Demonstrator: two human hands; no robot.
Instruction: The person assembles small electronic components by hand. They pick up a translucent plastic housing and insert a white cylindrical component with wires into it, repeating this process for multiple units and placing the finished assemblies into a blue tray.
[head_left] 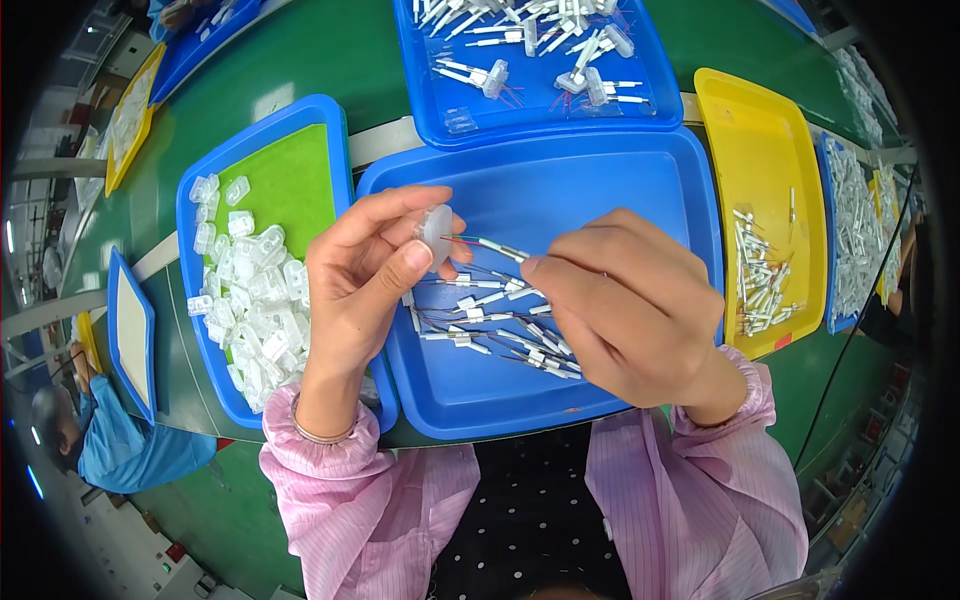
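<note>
Between the thumb and fingers of my left hand (365, 255) is a small translucent plastic housing (435, 236). My right hand (630, 300) pinches a thin white wired part (500, 249), whose fine coloured wires reach to the housing's face. Whether the wire tips are inside the housing is too small to tell. Both hands are above a blue tray (640, 165). Several more white wired parts (500, 325) lie in that tray beneath my hands, partly hidden by the right one.
At the left, a blue tray with a green bottom (300, 165) holds a heap of translucent housings (265, 290). A far blue tray (545, 118) contains housings with wired parts attached. Wired parts lie in a yellow tray (770, 150) at the right. Another person (135, 430) is at the far left.
</note>
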